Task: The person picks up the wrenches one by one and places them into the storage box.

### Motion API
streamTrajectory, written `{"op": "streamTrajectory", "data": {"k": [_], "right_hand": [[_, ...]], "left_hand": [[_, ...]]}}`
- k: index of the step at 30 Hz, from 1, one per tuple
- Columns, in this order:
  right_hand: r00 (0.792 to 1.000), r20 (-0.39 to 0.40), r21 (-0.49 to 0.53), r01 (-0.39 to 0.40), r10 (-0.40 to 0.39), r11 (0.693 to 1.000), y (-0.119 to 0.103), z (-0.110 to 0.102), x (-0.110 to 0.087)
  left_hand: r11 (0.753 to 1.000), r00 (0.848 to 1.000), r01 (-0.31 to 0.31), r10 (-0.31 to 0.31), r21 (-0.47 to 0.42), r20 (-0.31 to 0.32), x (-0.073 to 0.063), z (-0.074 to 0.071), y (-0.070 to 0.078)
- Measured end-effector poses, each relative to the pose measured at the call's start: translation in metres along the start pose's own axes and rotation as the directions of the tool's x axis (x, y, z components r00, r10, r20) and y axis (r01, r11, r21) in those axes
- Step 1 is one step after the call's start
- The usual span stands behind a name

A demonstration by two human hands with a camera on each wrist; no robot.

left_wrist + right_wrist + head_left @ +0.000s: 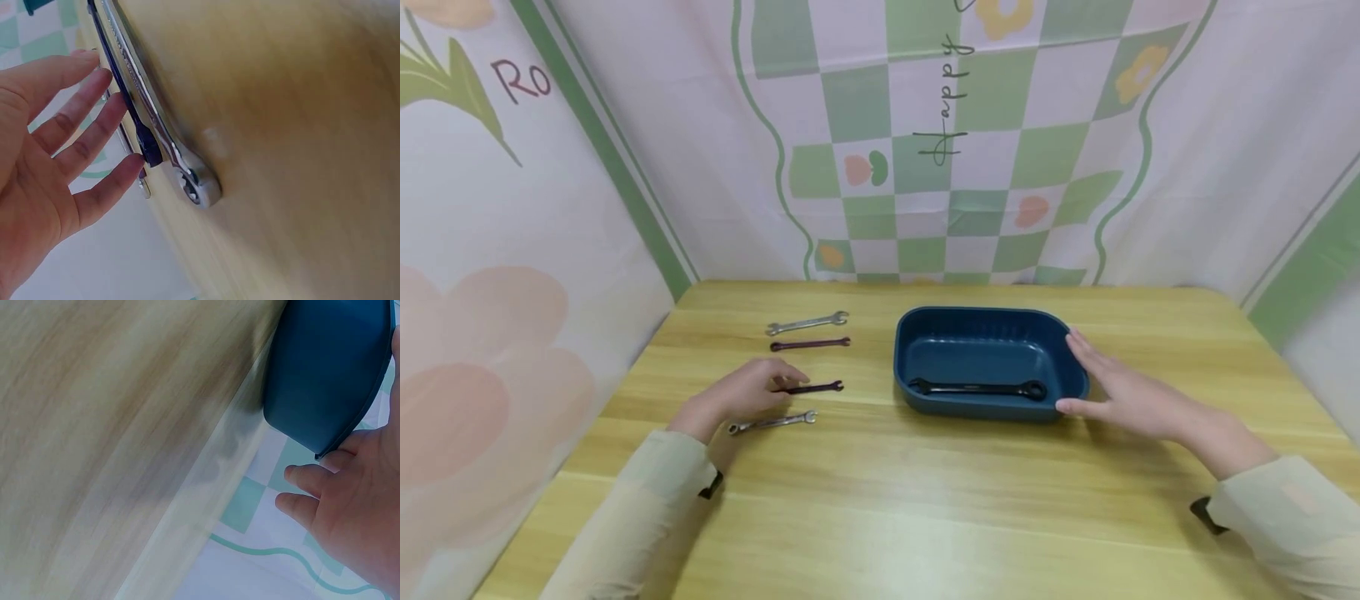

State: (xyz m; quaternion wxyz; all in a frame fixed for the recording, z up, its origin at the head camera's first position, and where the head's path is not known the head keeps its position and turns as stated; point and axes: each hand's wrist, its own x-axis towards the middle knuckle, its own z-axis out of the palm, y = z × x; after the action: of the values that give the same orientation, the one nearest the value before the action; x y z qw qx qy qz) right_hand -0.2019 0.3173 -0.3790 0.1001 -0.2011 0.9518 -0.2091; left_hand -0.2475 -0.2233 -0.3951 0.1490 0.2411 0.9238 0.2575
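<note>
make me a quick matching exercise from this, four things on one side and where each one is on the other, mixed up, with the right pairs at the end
1. left hand
2. right hand
3. long black wrench
4. blue bin

A. inside a container, along its near wall
B. standing on the table, with one wrench inside
C. at a dark wrench among the loose ones
D. at the bin's right end

Pairs: 1-C, 2-D, 3-A, 4-B

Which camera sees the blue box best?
The head view: it shows nearly the whole blue box, even the black wrench inside. The right wrist view shows only part of its outside, beside the right hand. The left wrist view has just a dark corner that might be it.
</note>
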Motion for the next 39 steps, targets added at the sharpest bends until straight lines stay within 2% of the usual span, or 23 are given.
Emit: {"op": "streamTrajectory", "data": {"k": [14, 19, 34, 39], "right_hand": [[1.0, -0.003, -0.013, -0.009, 0.009, 1.0, 0.001, 0.001, -0.001], [1.0, 0.0, -0.017, -0.011, 0.011, 1.0, 0.003, 0.001, -0.001], [1.0, 0.003, -0.028, -0.003, 0.003, 1.0, 0.004, 0.001, -0.001], [1.0, 0.013, -0.002, -0.002, 0.002, 1.0, 0.004, 0.0, 0.0]], "left_hand": [[0.993, 1.0, 0.001, -0.002, 0.115, 0.014, 0.009, 0.001, 0.002], [0.993, 1.0, -0.021, 0.02, 0.12, 0.015, 0.012, 0.001, 0.003], [0.997, 1.0, 0.01, -0.012, 0.073, 0.024, 0.017, 0.005, 0.005], [0.998, 0.999, 0.021, -0.023, 0.065, 0.03, 0.018, 0.007, 0.004]]}}
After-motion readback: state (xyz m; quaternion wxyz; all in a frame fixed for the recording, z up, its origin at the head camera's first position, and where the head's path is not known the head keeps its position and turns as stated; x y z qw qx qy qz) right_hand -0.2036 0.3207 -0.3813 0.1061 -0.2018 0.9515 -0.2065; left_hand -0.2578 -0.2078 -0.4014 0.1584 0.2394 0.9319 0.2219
